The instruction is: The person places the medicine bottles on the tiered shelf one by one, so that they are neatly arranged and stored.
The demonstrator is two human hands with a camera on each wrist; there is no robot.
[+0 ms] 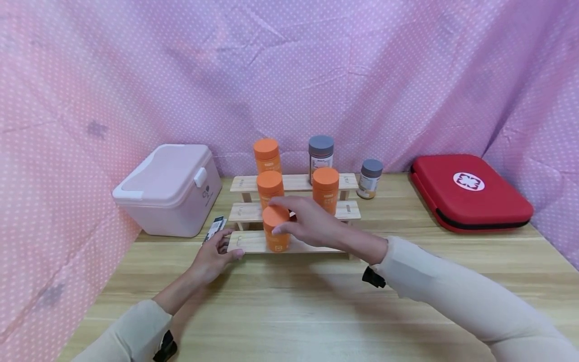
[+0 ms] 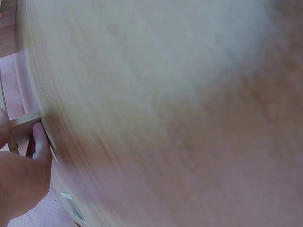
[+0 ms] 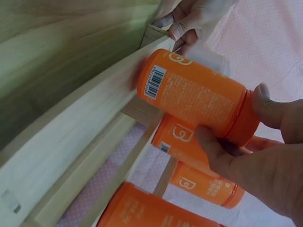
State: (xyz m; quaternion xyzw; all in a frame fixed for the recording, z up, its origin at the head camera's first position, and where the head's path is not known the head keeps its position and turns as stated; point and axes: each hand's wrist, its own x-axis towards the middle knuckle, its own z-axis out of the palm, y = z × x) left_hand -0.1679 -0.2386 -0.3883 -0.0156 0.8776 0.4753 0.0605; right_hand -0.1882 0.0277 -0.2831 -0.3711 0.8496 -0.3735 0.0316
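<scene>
A three-step wooden rack [image 1: 251, 241] stands mid-table, and my left hand [image 1: 214, 257] grips the left end of its lowest step, thumb at the front. The left wrist view shows fingers round a wooden corner [image 2: 26, 119]. On that lowest step, toward its left, is an orange bottle [image 1: 278, 242]; my right hand [image 1: 312, 221] holds it near the lid, thumb and fingers on either side. In the right wrist view, this bottle [image 3: 194, 90] has its base right at the step. Behind it, two more orange bottles [image 1: 325, 191] occupy the middle step.
The top step carries another orange bottle [image 1: 267, 157] and a grey-lidded bottle [image 1: 321, 158]. A smaller grey-lidded bottle [image 1: 369, 179] stands right of the rack. A pale pink box [image 1: 169, 191] is at left, a red case [image 1: 470, 193] at right. A small packet [image 1: 215, 227] lies beside the rack.
</scene>
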